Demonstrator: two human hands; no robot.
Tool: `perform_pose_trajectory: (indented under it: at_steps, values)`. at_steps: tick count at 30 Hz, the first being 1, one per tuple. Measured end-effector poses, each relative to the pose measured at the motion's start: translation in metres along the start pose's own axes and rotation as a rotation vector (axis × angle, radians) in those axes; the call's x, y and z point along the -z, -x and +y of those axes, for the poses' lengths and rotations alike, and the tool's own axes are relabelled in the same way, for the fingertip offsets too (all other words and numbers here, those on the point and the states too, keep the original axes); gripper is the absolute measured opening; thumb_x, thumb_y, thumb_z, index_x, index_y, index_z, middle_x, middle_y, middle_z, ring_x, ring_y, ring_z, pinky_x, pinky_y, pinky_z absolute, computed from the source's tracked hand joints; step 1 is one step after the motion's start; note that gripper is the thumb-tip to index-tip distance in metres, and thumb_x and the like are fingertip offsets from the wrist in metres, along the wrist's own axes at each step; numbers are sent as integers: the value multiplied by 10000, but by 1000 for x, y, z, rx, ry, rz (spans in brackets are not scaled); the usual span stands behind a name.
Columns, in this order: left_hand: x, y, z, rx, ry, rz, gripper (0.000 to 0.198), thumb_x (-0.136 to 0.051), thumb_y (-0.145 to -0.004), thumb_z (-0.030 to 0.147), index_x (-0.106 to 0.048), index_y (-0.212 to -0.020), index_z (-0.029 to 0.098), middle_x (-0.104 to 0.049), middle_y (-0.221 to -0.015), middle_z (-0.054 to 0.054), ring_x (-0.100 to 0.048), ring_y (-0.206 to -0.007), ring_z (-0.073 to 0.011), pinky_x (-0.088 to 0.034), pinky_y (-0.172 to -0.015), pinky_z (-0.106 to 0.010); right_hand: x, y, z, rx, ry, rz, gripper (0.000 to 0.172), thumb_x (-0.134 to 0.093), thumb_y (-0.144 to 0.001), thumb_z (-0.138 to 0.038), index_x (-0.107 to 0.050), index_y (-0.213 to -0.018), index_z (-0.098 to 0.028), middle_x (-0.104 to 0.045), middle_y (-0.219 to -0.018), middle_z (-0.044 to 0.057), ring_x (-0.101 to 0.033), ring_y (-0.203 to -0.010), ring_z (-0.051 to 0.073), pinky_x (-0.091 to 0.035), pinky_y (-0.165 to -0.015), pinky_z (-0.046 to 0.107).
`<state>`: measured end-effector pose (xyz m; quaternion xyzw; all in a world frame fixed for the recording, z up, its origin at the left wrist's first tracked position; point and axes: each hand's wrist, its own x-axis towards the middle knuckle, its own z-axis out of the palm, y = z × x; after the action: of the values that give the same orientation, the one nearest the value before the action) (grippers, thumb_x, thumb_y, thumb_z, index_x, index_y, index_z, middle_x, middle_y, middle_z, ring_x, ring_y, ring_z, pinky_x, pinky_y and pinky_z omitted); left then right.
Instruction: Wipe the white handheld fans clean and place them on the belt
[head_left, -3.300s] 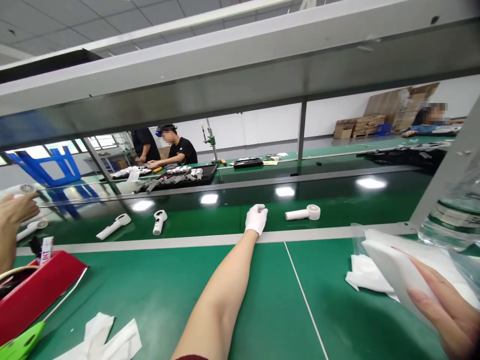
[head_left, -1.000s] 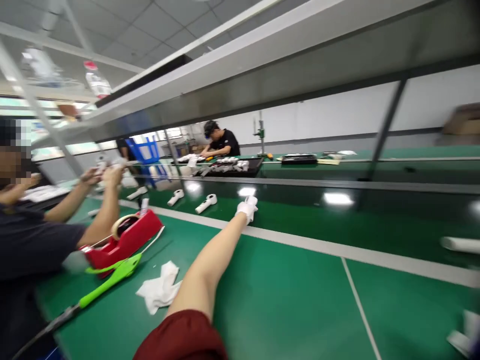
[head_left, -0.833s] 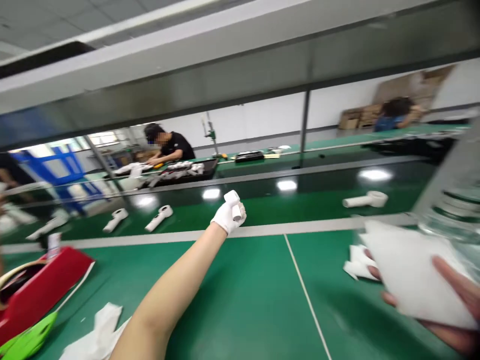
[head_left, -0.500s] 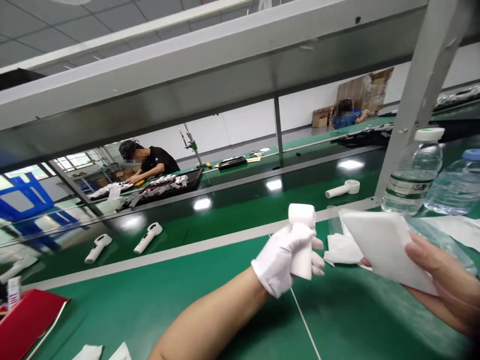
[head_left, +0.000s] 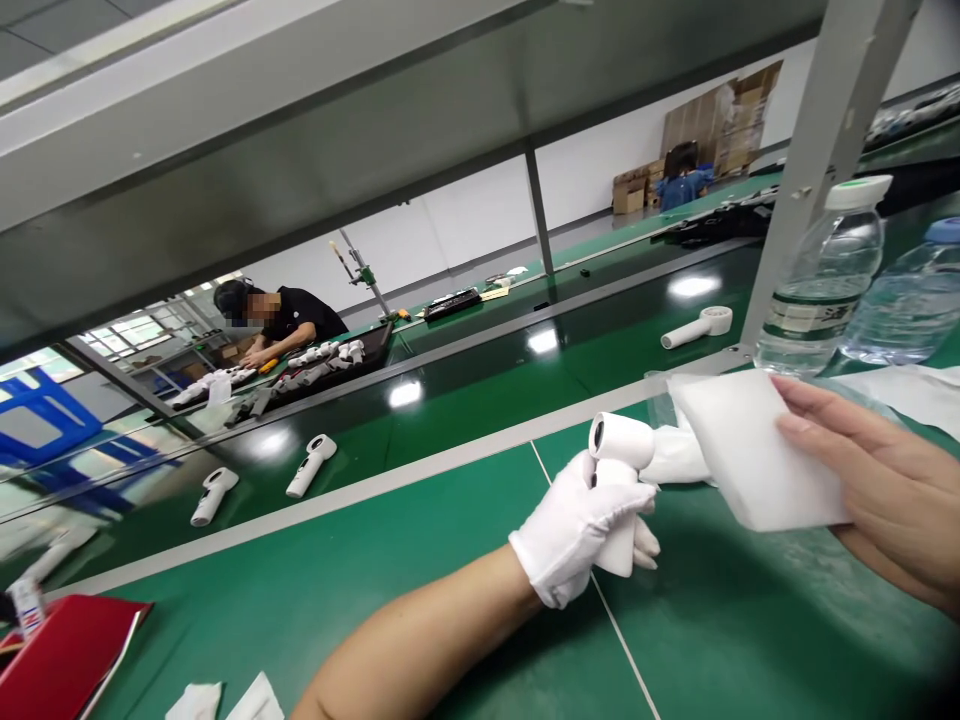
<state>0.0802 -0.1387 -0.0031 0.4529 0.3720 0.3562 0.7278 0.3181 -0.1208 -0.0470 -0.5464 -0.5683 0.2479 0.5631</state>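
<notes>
My left hand point(head_left: 581, 520), in a white glove, is closed around the handle of a white handheld fan housing point(head_left: 621, 440). Its round tubular head sticks up above the fingers, with a dark opening facing left. My bare right hand point(head_left: 877, 470) pinches a thick white pad point(head_left: 757, 450) between thumb and fingers, to the right of the housing. Behind the pad, a crumpled white cloth point(head_left: 677, 457) and a clear plastic bag point(head_left: 660, 387) lie on the green bench point(head_left: 420, 560).
Several similar white housings point(head_left: 311, 465) lie on the dark green belt point(head_left: 465, 400) beyond the bench. Two water bottles point(head_left: 817, 280) stand by the grey post point(head_left: 814, 170) at right. A red folder point(head_left: 67, 650) is at lower left. Across the line, a person point(head_left: 289, 320) works.
The housing in my left hand has turned, so the opening in its head now shows. The pad in my right hand has tilted and moved slightly up and left. The whole view has shifted.
</notes>
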Motion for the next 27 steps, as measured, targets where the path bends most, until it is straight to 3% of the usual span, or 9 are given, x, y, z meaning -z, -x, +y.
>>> perform_pose_trajectory:
  at_steps: [3, 5, 7, 9, 12, 16, 20, 24, 27]
  values:
    - [-1, 1, -1, 34, -18, 7, 583, -785, -635, 387, -412, -1023, 162, -541, -682, 30, -560, -529, -98, -522, -501, -226, 1, 0, -12, -355, -271, -132, 610, -662, -741, -564, -549, -1287, -318, -678, -1130, 104, -689, -754, 226, -583, -562, 270]
    - [-2, 2, 0, 58, -87, -14, 563, -756, -669, 395, -386, -1026, 165, -533, -585, 43, -543, -478, -107, -504, -467, -221, 2, 5, -20, -331, -168, -150, 607, -694, -699, -575, -589, -1227, -294, -689, -1081, 92, -679, -754, 236, -577, -546, 291]
    - [-5, 3, 1, 76, -184, -23, 500, -698, -717, 387, -377, -1032, 166, -525, -525, 48, -513, -419, -110, -467, -416, -208, 1, 13, -25, -102, 123, -47, 550, -676, -725, -567, -598, -1195, -291, -684, -1075, 73, -667, -795, 225, -549, -546, 272]
    - [-7, 4, 2, 97, -268, -7, 430, -643, -743, 352, -384, -1034, 171, -514, -511, 59, -483, -377, -106, -435, -379, -201, -1, 20, -29, 252, 357, 34, 472, -628, -804, -488, -562, -1236, -309, -655, -1157, 52, -649, -912, 212, -539, -659, 278]
    - [-10, 5, 2, 92, -325, 11, 415, -629, -743, 363, -392, -1029, 179, -484, -498, 84, -462, -348, -101, -406, -358, -190, -4, 26, -34, 751, 441, -86, 455, -555, -873, -260, -490, -1317, -334, -611, -1262, 12, -584, -1116, 191, -466, -903, 329]
    - [-11, 5, 1, 47, -373, -23, 471, -646, -735, 497, -404, -987, 180, -461, -436, 80, -446, -342, -108, -392, -342, -188, -5, 28, -42, 1022, 545, -171, 548, -499, -862, -123, -455, -1366, -334, -640, -1241, -7, -578, -1133, 191, -440, -843, 363]
    - [-11, 5, 2, 29, -466, 47, 403, -630, -748, 477, -392, -919, 200, -453, -455, 79, -457, -359, -114, -388, -330, -191, -5, 30, -48, 1063, 571, -187, 582, -474, -872, -128, -396, -1414, -323, -648, -1231, -18, -595, -1106, 196, -431, -819, 363]
    - [-8, 4, 0, 19, -539, 80, 299, -618, -746, 329, -405, -921, 212, -456, -519, 88, -452, -365, -97, -376, -344, -188, -5, 31, -44, 913, 583, -106, 540, -505, -890, -223, -406, -1405, -352, -656, -1185, -15, -624, -994, 208, -436, -791, 356]
    - [-6, 3, -2, 14, -564, 71, 306, -641, -747, 360, -418, -898, 215, -470, -546, 77, -465, -391, -98, -386, -375, -201, -4, 30, -39, 782, 546, -34, 527, -544, -888, -265, -415, -1386, -383, -654, -1145, -26, -627, -902, 193, -453, -801, 347]
